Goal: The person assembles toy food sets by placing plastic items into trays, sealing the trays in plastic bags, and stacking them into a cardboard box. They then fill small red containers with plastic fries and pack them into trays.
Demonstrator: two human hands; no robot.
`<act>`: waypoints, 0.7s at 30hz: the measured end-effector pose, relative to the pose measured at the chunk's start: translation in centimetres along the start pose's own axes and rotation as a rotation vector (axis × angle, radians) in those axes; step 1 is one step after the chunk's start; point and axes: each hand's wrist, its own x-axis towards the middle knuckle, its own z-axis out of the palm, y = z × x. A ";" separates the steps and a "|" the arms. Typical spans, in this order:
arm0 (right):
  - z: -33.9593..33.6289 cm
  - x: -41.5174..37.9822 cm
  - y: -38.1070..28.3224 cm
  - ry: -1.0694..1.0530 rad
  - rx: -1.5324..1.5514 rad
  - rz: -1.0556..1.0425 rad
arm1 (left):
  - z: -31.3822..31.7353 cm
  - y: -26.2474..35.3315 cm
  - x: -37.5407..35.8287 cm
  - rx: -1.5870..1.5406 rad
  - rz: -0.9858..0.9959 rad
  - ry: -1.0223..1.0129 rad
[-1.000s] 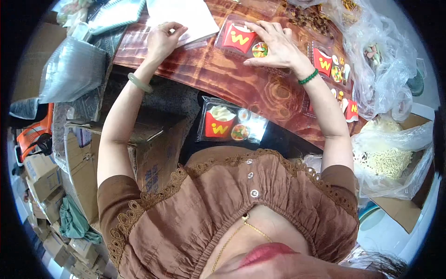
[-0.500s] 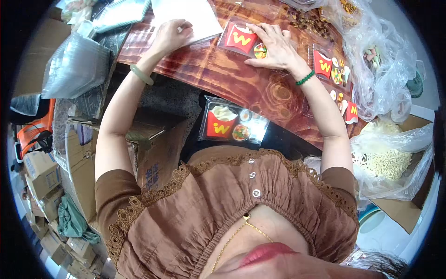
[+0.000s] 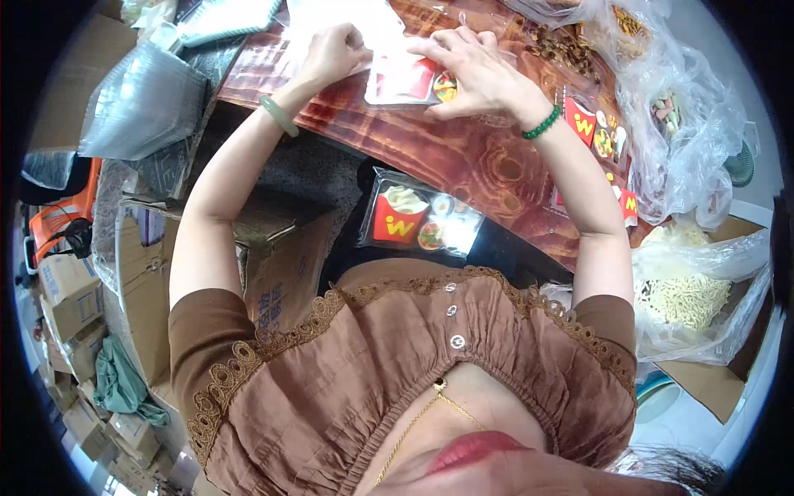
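Observation:
Fingers curled, my left hand [image 3: 337, 54] is closed at the edge of a bright white sheet or bag [image 3: 318, 18]; what it pinches is hidden. My right hand [image 3: 480, 70] grips a clear pack [image 3: 403, 81] across its right part, thumb on the near side and fingers over the far side. Inside are a red fries-box piece, washed out by glare, and a round colourful toy-food piece [image 3: 445, 86]. A similar clear pack [image 3: 401, 219] with a red fries box marked with a yellow W lies at the table's near edge, close to my lap.
More red-box sets [image 3: 583, 124] lie right on the wooden table [image 3: 496, 165]. Small brown pieces [image 3: 562, 51] and plastic bags [image 3: 678, 124] are behind them. Stacked clear trays [image 3: 145, 107] stand left. A carton of cream-coloured pieces [image 3: 686, 293] sits at right, cardboard boxes [image 3: 74, 289] at lower left.
The pack has shifted left with my right hand, and glare now whitens it. My left hand has moved right and slightly up, close to the pack.

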 end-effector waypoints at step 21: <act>1.5 2.7 -0.4 -0.033 -0.046 0.102 | 0.1 0.8 -1.3 -0.016 0.276 0.131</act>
